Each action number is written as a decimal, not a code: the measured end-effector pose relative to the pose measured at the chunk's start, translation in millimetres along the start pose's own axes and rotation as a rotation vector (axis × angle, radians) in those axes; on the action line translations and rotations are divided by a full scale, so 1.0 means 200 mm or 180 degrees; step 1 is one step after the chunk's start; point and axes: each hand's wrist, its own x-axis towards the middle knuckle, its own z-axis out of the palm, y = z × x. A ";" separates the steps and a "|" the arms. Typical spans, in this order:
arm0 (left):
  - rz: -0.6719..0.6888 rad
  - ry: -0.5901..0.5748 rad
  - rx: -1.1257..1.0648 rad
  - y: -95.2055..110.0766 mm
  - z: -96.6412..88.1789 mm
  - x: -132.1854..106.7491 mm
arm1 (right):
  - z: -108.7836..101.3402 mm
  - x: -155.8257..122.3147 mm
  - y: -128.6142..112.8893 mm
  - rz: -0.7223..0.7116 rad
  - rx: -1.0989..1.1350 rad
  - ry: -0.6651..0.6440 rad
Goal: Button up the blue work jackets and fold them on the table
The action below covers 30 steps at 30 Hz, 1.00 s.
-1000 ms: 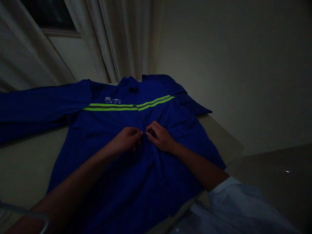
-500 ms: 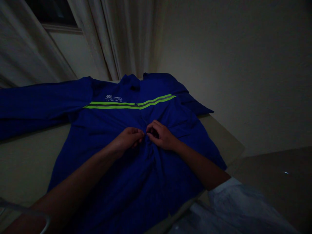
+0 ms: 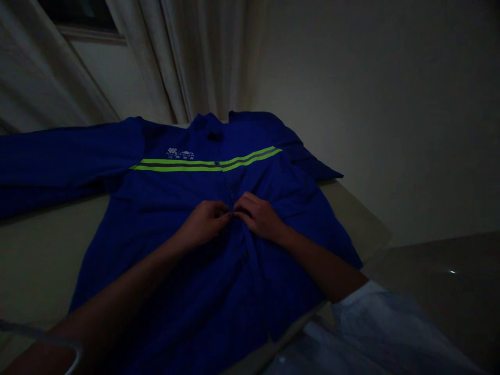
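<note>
A blue work shirt (image 3: 164, 208) with two bright yellow-green stripes across the chest lies face up on a pale table (image 3: 35, 255). A small white logo sits above the stripes. My left hand (image 3: 205, 221) and my right hand (image 3: 260, 213) meet at the shirt's front placket, just below the stripes. Both hands are closed, each pinching the fabric edge there, fingertips almost touching. What lies between the fingers is too small and dark to make out.
Pale curtains (image 3: 187, 57) hang behind the table under a dark window. A plain wall fills the right side. The table's right corner (image 3: 375, 229) ends near a dark floor. White cloth (image 3: 375, 323) lies at the lower right.
The hands stay pinched at the same spot on the placket. The view has shifted slightly, so the shirt sits a little higher in the frame.
</note>
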 end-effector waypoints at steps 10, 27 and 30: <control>-0.0359 0.0217 -0.0755 -0.02 0.03 0.01 | -0.01 0.03 0.00 0.0516 0.0808 0.0237; 0.0373 0.0592 0.2788 0.01 0.11 -0.06 | 0.04 0.04 0.06 0.1221 0.1155 0.0216; 0.0234 0.0480 0.2552 -0.01 0.10 -0.03 | 0.03 0.03 0.05 0.0966 0.0900 0.0260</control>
